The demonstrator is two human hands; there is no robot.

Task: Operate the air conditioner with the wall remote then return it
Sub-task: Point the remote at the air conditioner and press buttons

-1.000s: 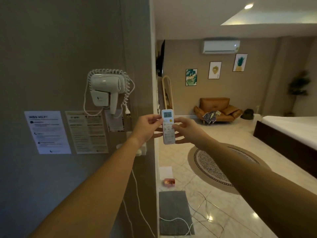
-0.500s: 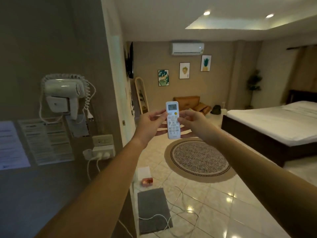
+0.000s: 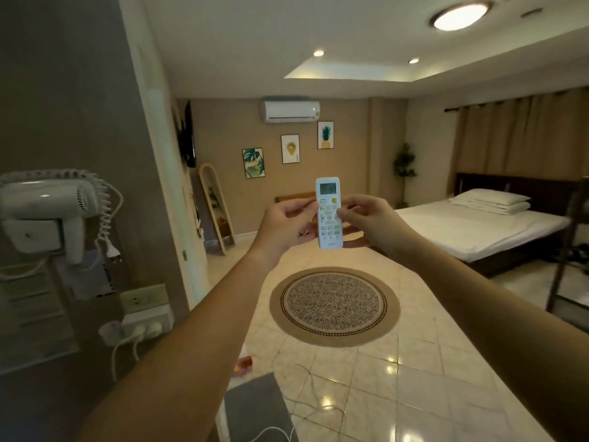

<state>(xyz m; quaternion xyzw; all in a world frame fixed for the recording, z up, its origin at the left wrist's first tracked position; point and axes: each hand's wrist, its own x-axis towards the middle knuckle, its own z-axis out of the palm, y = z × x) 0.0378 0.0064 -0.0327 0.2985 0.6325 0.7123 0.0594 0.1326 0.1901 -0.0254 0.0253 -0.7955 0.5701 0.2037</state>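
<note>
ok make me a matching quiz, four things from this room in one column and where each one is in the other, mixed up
Things:
1. remote
2. air conditioner
3. hair dryer
4. round rug

Places:
A. on the tiled floor
B. high on the far wall, above the pictures
C. held up between both hands
D. mounted on the near wall at left

Pairs: 1-C, 2-B, 3-D, 4-A

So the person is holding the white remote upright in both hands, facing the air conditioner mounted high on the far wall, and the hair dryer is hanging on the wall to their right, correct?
Not quite. The head view shows the hair dryer on the wall to the person's left, not right. The rest holds: left hand and right hand hold the white remote upright, facing the air conditioner high on the far wall.
</note>
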